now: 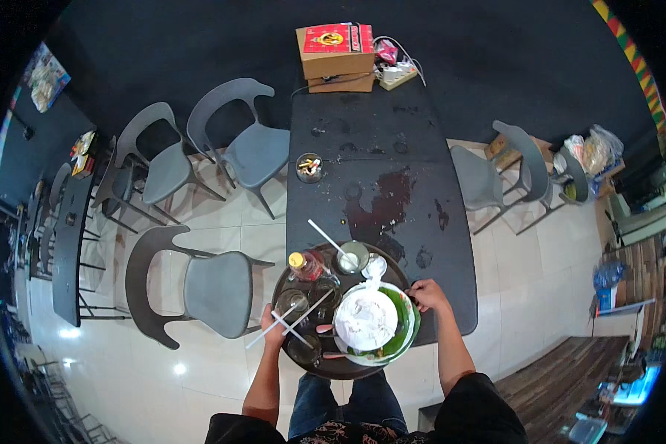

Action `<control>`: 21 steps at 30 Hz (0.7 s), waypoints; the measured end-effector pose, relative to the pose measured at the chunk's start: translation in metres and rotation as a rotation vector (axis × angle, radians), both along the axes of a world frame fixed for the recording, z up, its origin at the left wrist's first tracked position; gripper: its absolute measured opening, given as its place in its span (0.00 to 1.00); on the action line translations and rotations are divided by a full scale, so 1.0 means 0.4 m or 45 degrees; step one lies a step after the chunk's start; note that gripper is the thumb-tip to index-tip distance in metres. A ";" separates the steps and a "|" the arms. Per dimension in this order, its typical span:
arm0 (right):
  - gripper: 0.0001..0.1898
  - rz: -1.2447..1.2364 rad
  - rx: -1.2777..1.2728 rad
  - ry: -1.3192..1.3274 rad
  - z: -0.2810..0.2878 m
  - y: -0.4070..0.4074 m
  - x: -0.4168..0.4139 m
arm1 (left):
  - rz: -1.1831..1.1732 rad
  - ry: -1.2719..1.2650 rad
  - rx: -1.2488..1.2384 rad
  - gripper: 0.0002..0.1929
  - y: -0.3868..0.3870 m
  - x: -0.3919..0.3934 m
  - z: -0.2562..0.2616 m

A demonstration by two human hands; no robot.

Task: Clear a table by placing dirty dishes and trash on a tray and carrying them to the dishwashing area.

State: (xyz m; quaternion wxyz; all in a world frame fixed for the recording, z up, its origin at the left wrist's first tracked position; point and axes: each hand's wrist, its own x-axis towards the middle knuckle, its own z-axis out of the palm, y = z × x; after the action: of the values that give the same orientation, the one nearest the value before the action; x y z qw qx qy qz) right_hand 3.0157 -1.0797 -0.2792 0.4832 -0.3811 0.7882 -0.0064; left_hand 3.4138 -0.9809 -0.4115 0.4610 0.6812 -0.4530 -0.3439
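Note:
A round dark brown tray [338, 371] is in front of me, overlapping the near end of the black table. My left hand [273, 326] grips its left rim. At the right rim, the fingers of my right hand [428, 294] are curled around the edge. On the tray, stacked plates [361, 361] hold green leaf pieces and a white round item [366, 321], with crumpled tissue [373, 278] beside it. A yellow-capped sauce bottle [306, 266] stands among several glasses [353, 257]. White straws [305, 313] lie across the glasses on the left. Two pinkish utensil handles [325, 329] poke out near the plates.
The black table [322, 211] has a dark wet spill [383, 200] and a glass ashtray of cigarette butts [309, 167]. Cardboard boxes [338, 66] and a power strip [398, 75] sit at its far end. Grey chairs [219, 294] flank it; another chair [477, 175] is right.

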 end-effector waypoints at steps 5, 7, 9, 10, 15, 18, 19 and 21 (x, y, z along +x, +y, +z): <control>0.11 0.436 -0.852 0.248 0.015 -0.241 0.068 | 0.151 -0.190 0.145 0.05 0.018 0.007 0.017; 0.19 0.423 -0.869 0.084 0.067 -0.384 0.157 | 0.072 0.001 0.054 0.05 0.016 0.006 0.009; 0.25 0.505 -0.960 -0.002 0.068 -0.511 0.248 | 0.091 -0.126 0.106 0.05 0.013 0.002 -0.008; 0.33 0.589 -0.924 -0.039 0.058 -0.573 0.280 | 0.098 -0.045 0.154 0.05 -0.001 -0.014 0.005; 0.46 0.898 -1.106 0.132 -0.036 -0.741 0.488 | 0.183 -0.133 0.202 0.05 0.019 -0.011 -0.036; 0.49 0.980 -0.987 0.120 -0.030 -0.760 0.576 | 0.199 -0.002 0.333 0.10 0.019 -0.021 -0.007; 0.48 0.988 -0.964 0.144 -0.030 -0.764 0.592 | 0.197 0.011 0.395 0.12 0.017 -0.020 0.018; 0.45 0.937 -0.992 -0.012 -0.082 -0.796 0.588 | 0.178 -0.046 0.333 0.15 0.023 -0.016 -0.021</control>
State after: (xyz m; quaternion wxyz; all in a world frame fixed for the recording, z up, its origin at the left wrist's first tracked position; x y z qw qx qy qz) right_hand 3.2511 -1.3980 -0.3120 0.2800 -0.7834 0.5394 -0.1302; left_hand 3.4073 -0.9715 -0.4199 0.3830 0.7715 -0.3638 -0.3547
